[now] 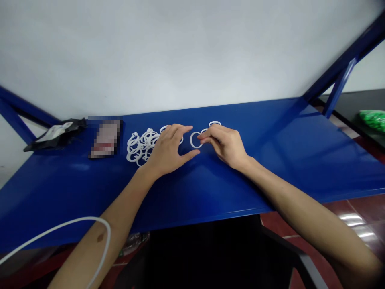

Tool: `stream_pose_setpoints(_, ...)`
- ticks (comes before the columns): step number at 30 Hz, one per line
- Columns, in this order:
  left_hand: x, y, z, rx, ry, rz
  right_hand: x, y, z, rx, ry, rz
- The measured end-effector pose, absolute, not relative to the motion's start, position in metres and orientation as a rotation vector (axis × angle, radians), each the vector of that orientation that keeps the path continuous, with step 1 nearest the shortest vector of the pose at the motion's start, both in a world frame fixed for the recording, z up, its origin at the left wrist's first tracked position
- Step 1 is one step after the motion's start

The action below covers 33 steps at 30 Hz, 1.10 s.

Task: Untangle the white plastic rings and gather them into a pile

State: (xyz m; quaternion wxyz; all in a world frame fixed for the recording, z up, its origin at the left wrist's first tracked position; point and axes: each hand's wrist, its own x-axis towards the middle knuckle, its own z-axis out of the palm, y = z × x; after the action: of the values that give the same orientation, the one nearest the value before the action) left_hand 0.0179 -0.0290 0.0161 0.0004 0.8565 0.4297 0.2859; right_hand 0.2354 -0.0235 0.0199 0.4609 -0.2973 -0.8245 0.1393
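Between the fingertips and thumb of my right hand [226,145], a white ring [192,141] is pinched by its right side, above the blue table. My left hand [171,149] hovers just left of that ring, thumb and fingers apart, holding nothing that I can see. Beside and partly behind the left hand lies a heap of white rings [135,148], several of them overlapping, some with small knobs. Another white ring [214,123] rests beyond my right hand, and one more is mostly covered by its fingers.
A blue table [288,152] meets a pale wall [192,52]. At its left lie a blurred-out flat rectangular object [105,138] and a black plastic package [58,133]. A white cable [75,219] crosses my left forearm. Green packaging [373,120] sits on a dark surface at right.
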Motion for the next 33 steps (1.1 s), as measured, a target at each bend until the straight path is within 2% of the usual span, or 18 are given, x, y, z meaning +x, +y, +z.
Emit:
stream_pose_setpoints(5, 0.007, -0.019, 0.007, 2.731, 1.596, 0.674, 0.238, -0.02, 0.018, -0.754, -2.031, 0.29)
stream_pose_setpoints(12, -0.001, -0.014, -0.001, 2.835, 1.618, 0.657, 0.24, -0.008, 0.008, -0.999, -1.989, 0.334)
stream_pose_setpoints(16, 0.005, -0.017, 0.008, 2.79, 1.579, 0.638, 0.248, -0.001, 0.008, -1.213, -2.031, 0.145)
stream_pose_setpoints(22, 0.013, -0.023, 0.017, 2.731, 1.44, 0.831, 0.256, 0.003, 0.008, -1.358, -2.065, -0.146)
stream_pose_setpoints(25, 0.017, -0.024, 0.018, 2.765, 1.323, 0.945, 0.25, -0.004, 0.011, -1.201, -2.085, -0.025)
stream_pose_setpoints(28, 0.018, -0.025, 0.017, 2.825, 1.204, 1.041, 0.24, -0.013, 0.014, -1.039, -2.11, 0.257)
stream_pose_setpoints(33, 0.018, -0.026, 0.016, 2.876, 1.09, 1.116, 0.232, -0.019, 0.013, -0.978, -1.993, 0.594)
